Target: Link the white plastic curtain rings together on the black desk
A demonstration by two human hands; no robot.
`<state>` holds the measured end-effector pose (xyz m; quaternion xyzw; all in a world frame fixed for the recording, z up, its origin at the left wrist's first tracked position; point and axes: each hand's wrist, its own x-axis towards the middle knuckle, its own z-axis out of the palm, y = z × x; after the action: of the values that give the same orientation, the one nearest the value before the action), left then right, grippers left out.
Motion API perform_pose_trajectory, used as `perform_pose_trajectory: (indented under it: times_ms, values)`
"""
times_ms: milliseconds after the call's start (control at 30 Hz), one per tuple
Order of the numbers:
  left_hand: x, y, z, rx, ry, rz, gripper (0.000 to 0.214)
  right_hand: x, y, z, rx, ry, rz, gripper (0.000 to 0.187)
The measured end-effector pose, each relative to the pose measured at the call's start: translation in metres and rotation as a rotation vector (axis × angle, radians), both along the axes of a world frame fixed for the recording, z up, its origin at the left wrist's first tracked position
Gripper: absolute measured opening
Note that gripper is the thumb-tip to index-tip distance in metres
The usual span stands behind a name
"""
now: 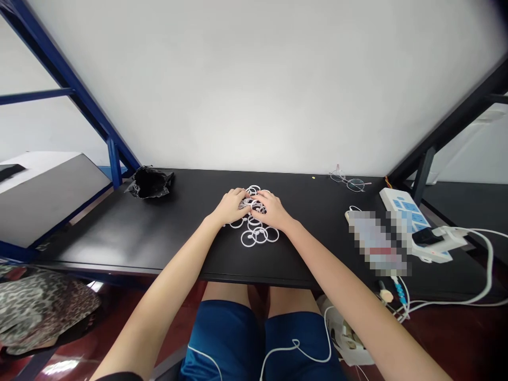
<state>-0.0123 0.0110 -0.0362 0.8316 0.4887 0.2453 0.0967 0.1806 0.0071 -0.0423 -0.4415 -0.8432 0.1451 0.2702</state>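
A loose pile of white plastic rings [260, 236] lies on the black desk in front of me, several overlapping, some with small knobs like curtain rings. My left hand [232, 205] rests on the left side of the pile, thumb and fingers apart and curved around it. From the right, my right hand [272, 208] touches the pile in the same way, its thumb near the left thumb. Both hands partly cover the rings. A few rings lie uncovered on the near side. Whether any ring is between the fingertips cannot be seen.
A crumpled black plastic bag [151, 182] stands open at the back left of the black desk [159, 238]. Glasses [354, 184] lie at the back right. Further right are a blurred phone [377, 243], a white power strip [408, 209] and white cables [490, 259].
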Motion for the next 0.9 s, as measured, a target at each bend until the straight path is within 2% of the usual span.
perform_pose_trajectory:
  times_ms: [200,333,500,667,800,900]
  values:
    - [0.004,-0.002,0.002,0.005,-0.058,0.019,0.022,0.002,0.005,-0.001,0.071,0.092,-0.008,0.021]
    - [0.006,-0.003,0.003,-0.008,-0.061,0.042,0.019,0.004,0.009,-0.002,0.074,0.133,-0.020,0.013]
    - [0.006,-0.001,0.003,0.003,-0.084,0.049,0.017,0.008,0.014,-0.004,0.061,0.164,-0.048,0.011]
    - [-0.001,0.004,0.000,0.013,-0.093,0.102,0.015,0.021,0.023,-0.007,0.026,0.250,-0.183,0.011]
    - [-0.010,0.010,-0.003,0.028,-0.094,0.150,0.020,0.031,0.027,-0.008,0.023,0.299,-0.287,0.016]
    - [-0.014,0.013,-0.005,0.035,-0.107,0.162,0.023,0.033,0.026,-0.006,0.044,0.328,-0.288,0.021]
